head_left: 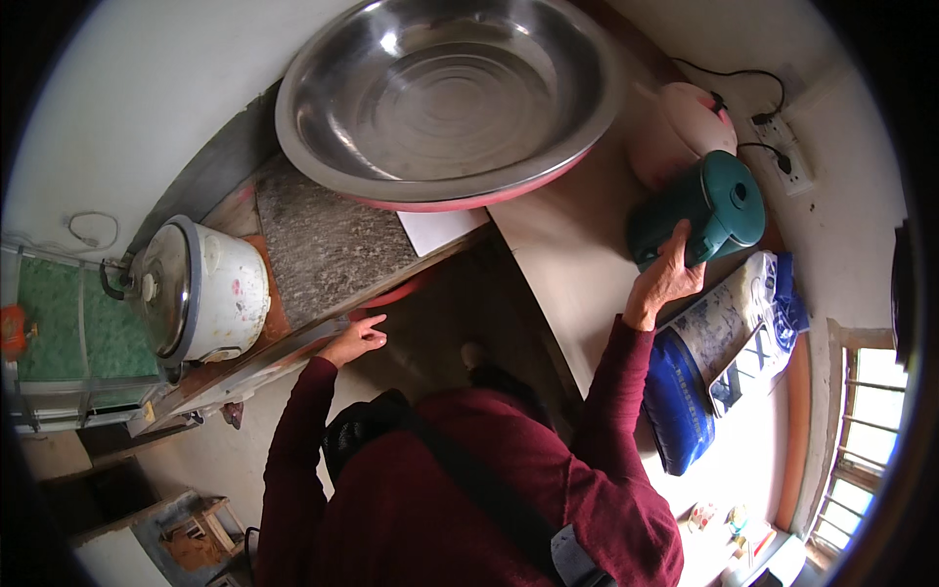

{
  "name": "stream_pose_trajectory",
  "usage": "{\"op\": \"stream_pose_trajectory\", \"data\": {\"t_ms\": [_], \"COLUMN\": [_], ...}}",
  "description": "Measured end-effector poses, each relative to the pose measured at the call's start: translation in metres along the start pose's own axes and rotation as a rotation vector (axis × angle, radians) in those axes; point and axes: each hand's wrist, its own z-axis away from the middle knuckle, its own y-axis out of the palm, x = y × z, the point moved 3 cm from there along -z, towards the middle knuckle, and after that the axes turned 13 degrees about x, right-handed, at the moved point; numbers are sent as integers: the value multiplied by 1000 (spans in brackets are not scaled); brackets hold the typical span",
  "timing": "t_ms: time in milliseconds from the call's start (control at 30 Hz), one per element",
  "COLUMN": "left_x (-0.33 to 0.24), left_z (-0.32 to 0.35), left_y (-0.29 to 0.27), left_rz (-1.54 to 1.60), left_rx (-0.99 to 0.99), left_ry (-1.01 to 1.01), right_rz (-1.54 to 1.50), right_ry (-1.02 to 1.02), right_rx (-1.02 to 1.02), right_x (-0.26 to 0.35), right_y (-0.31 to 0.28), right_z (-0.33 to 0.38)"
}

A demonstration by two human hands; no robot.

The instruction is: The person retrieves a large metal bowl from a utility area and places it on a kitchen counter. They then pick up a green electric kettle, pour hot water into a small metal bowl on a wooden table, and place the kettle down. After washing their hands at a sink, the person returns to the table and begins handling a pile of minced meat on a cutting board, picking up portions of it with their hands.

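Note:
My right hand [671,279] is closed round the handle of a green electric kettle [665,217], which stands at the right side of the counter with its lid toward the wall. Its lower part is partly hidden behind the hand. My left hand [354,341] holds nothing; its fingers are apart, beside the edge of the left worktop. Close to those fingers shows a red curved rim [396,292], mostly hidden below the worktop. Ahead, a wide steel basin [450,174] spans the far part of both surfaces, with pink under its rim.
A white rice cooker [230,293] sits on the left worktop. Behind the kettle are a pinkish pot [675,127] and a wall socket strip [782,152] with plugged-in cords. Blue and clear packages [685,391] lie nearer on the right. A dark gap separates the two surfaces.

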Motion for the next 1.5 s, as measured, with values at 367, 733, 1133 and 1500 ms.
{"op": "stream_pose_trajectory", "data": {"t_ms": [367, 733, 1133, 1500], "left_x": [-3, -42, -65, -181], "left_z": [-24, -34, -37, -16], "left_y": [-6, -10, 3, -24], "left_rz": [-68, -122, -134, 468], "left_rx": [48, 110, 158, -249], "left_ry": [14, 58, 89, 593], "right_rz": [22, -35, -37, 4], "right_ry": [-35, -35, -106, -54], "right_rx": [-59, -13, 55, 275], "right_x": [-3, 20, 38, 84], "right_y": [-31, -43, -62, -78], "right_z": [-1, 4, 16, 53]}}
